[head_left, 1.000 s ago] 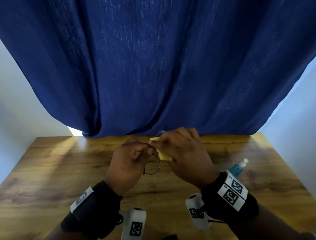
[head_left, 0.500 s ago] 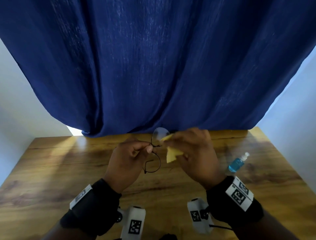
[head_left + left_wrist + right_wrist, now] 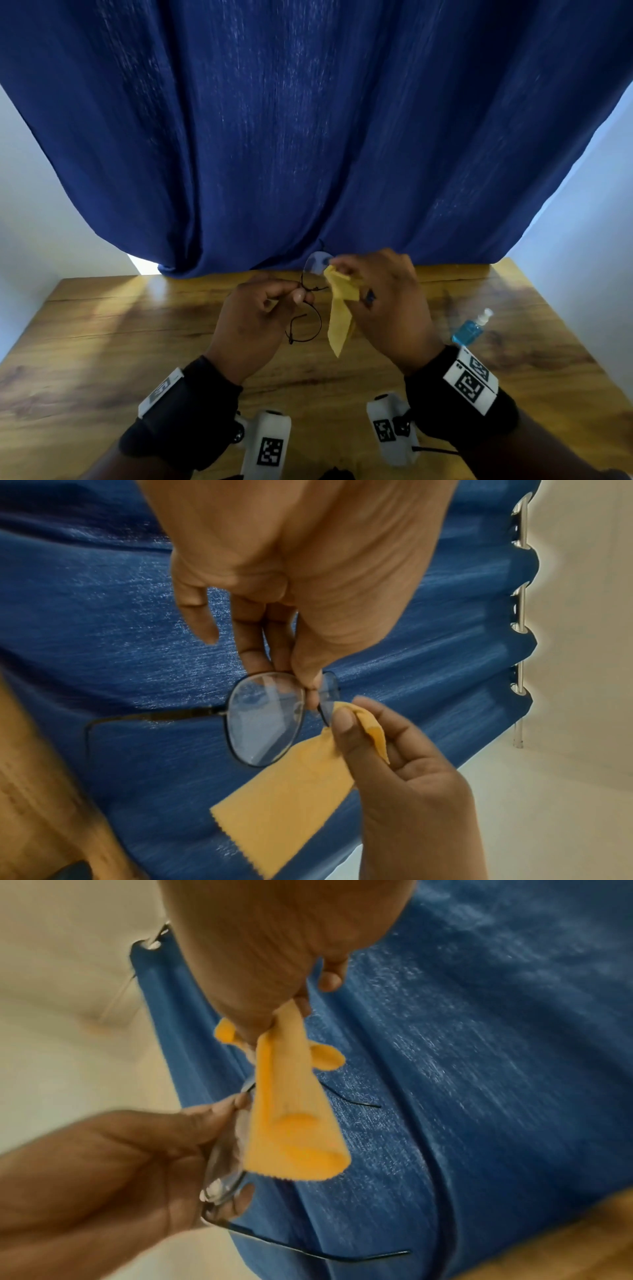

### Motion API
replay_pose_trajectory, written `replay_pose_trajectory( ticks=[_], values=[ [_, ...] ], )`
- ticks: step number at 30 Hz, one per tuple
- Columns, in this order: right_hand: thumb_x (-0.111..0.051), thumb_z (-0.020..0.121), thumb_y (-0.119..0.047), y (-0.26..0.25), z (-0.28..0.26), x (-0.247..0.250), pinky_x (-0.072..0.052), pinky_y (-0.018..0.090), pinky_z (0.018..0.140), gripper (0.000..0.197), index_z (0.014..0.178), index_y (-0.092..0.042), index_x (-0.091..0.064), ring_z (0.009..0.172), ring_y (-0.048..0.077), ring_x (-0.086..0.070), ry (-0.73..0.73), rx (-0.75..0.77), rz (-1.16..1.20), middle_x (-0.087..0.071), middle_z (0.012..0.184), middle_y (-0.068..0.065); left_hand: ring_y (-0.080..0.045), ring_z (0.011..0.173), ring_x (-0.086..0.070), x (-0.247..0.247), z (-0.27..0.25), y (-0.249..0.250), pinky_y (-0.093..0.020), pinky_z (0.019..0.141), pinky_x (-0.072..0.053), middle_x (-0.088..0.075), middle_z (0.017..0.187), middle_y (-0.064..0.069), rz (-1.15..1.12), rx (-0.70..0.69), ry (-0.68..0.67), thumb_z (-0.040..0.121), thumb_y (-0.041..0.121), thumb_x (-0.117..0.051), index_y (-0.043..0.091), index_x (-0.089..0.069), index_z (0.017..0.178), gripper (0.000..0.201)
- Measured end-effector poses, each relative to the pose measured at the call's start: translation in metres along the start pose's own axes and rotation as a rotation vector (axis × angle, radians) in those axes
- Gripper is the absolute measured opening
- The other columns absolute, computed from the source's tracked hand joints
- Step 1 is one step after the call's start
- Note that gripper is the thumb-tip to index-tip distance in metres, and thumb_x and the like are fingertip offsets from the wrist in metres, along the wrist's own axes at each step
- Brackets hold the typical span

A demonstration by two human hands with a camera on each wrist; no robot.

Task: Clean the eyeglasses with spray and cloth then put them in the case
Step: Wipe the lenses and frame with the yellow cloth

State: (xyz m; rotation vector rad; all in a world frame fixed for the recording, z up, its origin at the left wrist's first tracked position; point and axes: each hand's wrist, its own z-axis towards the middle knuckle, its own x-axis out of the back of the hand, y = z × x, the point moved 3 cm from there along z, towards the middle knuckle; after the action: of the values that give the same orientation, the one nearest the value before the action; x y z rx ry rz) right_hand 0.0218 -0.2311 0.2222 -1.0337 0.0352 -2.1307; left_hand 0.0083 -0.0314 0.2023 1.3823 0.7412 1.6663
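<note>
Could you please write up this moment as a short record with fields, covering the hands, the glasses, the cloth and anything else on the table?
left hand: pinches the eyeglasses at the bridge, held above the table
right hand: pinches the yellow cloth against the far lens
eyeglasses: dark thin frame, round lenses, temples unfolded
yellow cloth: mostly hanging loose below the fingers
spray bottle: blue liquid, on the table to the right, untouched
case: not visible in any view
backdrop: blue curtain

Far lens of the eyeglasses (image 3: 224, 1171) behind the cloth (image 3: 294, 1123).
</note>
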Motion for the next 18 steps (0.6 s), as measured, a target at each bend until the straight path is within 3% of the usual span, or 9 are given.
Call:
replay_pose_trajectory(
  ticks=[2, 5, 8, 12, 16, 18],
  values=[
    [-0.063, 0.093, -0.032, 0.0, 0.001, 0.0, -0.041, 0.036, 0.081, 0.019, 0.106, -0.026, -0.076, 0.092, 0.009, -0.058, 0.01, 0.025, -0.009, -0.072, 0.1, -0.011, -0.003, 0.092, -0.067, -0.002, -0.001, 0.003, -0.017, 0.077, -0.048, -0.073, 0.095, 0.009, 0.014, 0.002, 0.01, 0.097, 0.029, -0.066, 0.036, -0.08, 0.093, 0.016],
    [-0.075, 0.089, -0.024, -0.003, -0.003, -0.006, -0.04, 0.035, 0.082, 0.019, 0.106, -0.031, -0.078, 0.093, 0.01, -0.056, -0.042, 0.19, -0.086, -0.071, 0.102, -0.013, -0.001, 0.091, -0.066, -0.005, -0.002, 0.006, -0.01, 0.075, -0.044, -0.071, 0.092, 0.012, 0.004, -0.001, 0.01, 0.096, 0.029, -0.067, 0.036, -0.08, 0.095, 0.014],
    [-0.073, 0.088, -0.021, 0.01, 0.009, 0.003, -0.046, 0.042, 0.077, 0.022, 0.106, -0.03, -0.079, 0.094, 0.013, -0.055, 0.086, 0.04, -0.057, -0.07, 0.103, -0.011, -0.003, 0.093, -0.067, -0.009, -0.002, 0.007, -0.017, 0.08, -0.05, -0.073, 0.093, 0.011, 0.01, -0.007, 0.027, 0.096, 0.029, -0.067, 0.036, -0.08, 0.092, 0.015],
    [-0.062, 0.092, -0.019, -0.003, -0.004, -0.001, -0.04, 0.035, 0.083, 0.029, 0.115, -0.032, -0.075, 0.097, 0.014, -0.055, -0.104, 0.335, -0.143, -0.067, 0.11, -0.012, -0.006, 0.089, -0.066, -0.016, -0.001, 0.012, -0.01, 0.073, -0.046, -0.07, 0.09, 0.009, 0.0, -0.006, 0.024, 0.095, 0.025, -0.068, 0.038, -0.079, 0.095, 0.017],
    [-0.062, 0.091, -0.02, 0.024, 0.001, 0.012, -0.042, 0.037, 0.081, 0.031, 0.117, -0.029, -0.075, 0.097, 0.013, -0.057, 0.061, 0.136, -0.028, -0.072, 0.113, -0.012, -0.002, 0.094, -0.065, -0.019, -0.001, 0.012, -0.006, 0.076, -0.044, -0.069, 0.091, 0.013, 0.017, 0.013, 0.026, 0.096, 0.028, -0.068, 0.035, -0.08, 0.091, 0.015],
    [-0.069, 0.09, -0.017, 0.016, 0.0, 0.006, -0.038, 0.031, 0.085, 0.035, 0.123, -0.03, -0.072, 0.097, 0.011, -0.057, 0.027, 0.195, -0.043, -0.073, 0.114, -0.013, -0.002, 0.09, -0.065, -0.022, 0.0, 0.014, -0.006, 0.074, -0.044, -0.067, 0.089, 0.012, 0.003, 0.006, 0.026, 0.095, 0.026, -0.068, 0.035, -0.08, 0.092, 0.015]
  ],
)
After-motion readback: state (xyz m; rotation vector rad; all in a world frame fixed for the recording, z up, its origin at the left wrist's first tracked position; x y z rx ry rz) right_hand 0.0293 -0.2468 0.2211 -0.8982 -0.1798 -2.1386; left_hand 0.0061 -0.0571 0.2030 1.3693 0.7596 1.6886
